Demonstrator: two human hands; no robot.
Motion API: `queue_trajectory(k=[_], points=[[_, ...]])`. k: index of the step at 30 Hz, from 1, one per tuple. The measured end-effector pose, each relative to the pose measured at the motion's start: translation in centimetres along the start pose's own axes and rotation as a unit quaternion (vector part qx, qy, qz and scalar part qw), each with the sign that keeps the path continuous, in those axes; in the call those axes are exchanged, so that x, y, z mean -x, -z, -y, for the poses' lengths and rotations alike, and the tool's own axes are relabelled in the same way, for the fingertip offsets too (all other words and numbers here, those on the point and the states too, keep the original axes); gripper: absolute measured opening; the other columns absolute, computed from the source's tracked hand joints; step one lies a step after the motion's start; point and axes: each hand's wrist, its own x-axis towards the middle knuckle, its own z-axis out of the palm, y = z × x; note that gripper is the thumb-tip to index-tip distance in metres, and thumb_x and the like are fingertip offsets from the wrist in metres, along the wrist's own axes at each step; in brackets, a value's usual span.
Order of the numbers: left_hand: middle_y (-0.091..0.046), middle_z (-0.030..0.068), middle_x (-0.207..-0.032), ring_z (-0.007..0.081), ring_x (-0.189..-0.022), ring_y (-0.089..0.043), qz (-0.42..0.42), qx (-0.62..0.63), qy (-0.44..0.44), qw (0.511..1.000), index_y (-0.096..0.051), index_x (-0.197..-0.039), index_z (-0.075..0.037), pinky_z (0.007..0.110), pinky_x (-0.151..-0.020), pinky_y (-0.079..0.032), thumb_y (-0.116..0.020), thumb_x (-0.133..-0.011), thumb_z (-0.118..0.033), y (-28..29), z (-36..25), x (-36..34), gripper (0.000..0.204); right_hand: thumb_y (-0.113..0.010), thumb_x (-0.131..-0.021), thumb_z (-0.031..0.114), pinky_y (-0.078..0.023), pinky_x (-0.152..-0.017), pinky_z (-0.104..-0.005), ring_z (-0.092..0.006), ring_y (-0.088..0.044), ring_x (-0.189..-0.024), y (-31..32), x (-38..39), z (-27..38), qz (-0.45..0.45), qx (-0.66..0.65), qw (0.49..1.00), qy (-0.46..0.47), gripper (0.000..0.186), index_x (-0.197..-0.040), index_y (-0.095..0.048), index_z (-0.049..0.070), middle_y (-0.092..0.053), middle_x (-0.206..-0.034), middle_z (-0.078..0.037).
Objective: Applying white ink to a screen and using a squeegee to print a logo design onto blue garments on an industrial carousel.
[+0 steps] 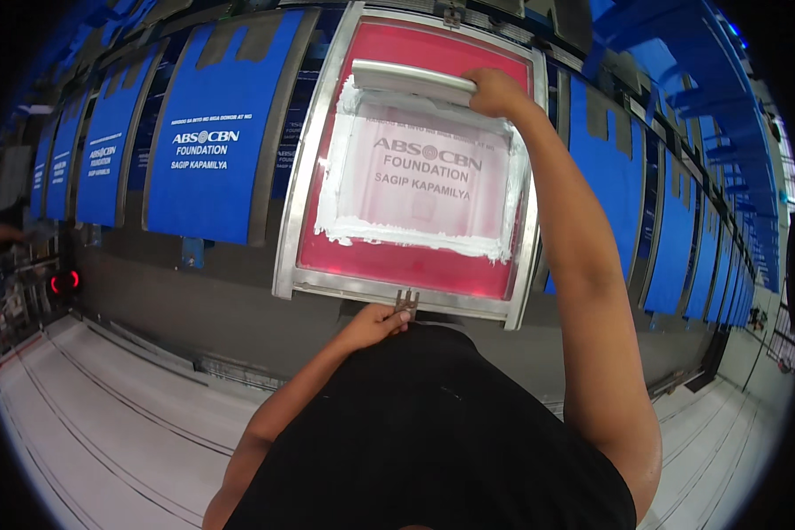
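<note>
A silkscreen frame (305, 190) with silver metal edges and red mesh lies in front of me. White ink (397, 235) is smeared around a pale printed area with dark lettering in its middle. My right hand (496, 93) is closed on the right end of a long metal squeegee (411, 81), which rests across the far part of the mesh. At the near edge, my left hand (378, 327) pinches a small pronged metal bracket (406, 305) on the frame. The tips of the left fingers are partly hidden behind the bracket.
Blue fabric pieces with white print (208, 190) lie on boards in a row to the left. More blue pieces (605, 172) line the right side. Blue cloth (671, 53) hangs at the far right. A red-lit round device (64, 282) stands at the left, above a pale floor (141, 415).
</note>
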Motion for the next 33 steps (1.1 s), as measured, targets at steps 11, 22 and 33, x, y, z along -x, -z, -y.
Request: queue_trajectory(k=[11, 22, 33], points=[[-0.059, -0.0023, -0.068, 0.0056, -0.060, -0.050, -0.022, -0.010, 0.019, 1.000, -0.067, -0.084, -0.002, 0.023, -0.058, -0.043, -0.054, -0.097, -0.035, -1.1, -1.5, 0.2, 0.038, -0.059, -0.066, -0.001, -0.044, -0.081, -0.0431, -0.0298, -0.059, -0.089, -7.0, 26.2, 11.6, -0.049, -0.012, 0.999, 0.015, 0.045, -0.111, -0.062, 0.008, -0.065, -0.092, -0.010], [-0.066, 0.0096, -0.069, 0.0223, -0.068, -0.065, -0.134, -0.185, 0.091, 0.969, -0.071, -0.091, -0.005, 0.035, -0.066, -0.049, -0.051, -0.092, -0.052, -1.7, 0.4, -1.8, 0.051, -0.075, -0.067, 0.020, -0.036, -0.094, -0.0452, -0.0297, -0.058, -0.098, -5.0, 27.1, 1.1, -0.043, -0.034, 0.997, -0.056, 0.038, -0.104, -0.068, 0.013, -0.065, -0.094, -0.012], [-0.064, 0.0221, -0.114, 0.0352, -0.100, -0.062, -0.546, -0.307, -0.039, 0.778, -0.055, -0.127, 0.002, 0.038, -0.089, -0.048, -0.053, -0.097, -0.030, 15.2, -6.9, -1.6, 0.044, -0.083, -0.070, 0.021, -0.047, -0.066, -0.0274, -0.0102, -0.058, -0.072, -8.7, 23.3, -3.9, -0.075, -0.558, 0.817, -0.124, 0.032, -0.089, -0.068, -0.001, -0.061, -0.073, -0.002]])
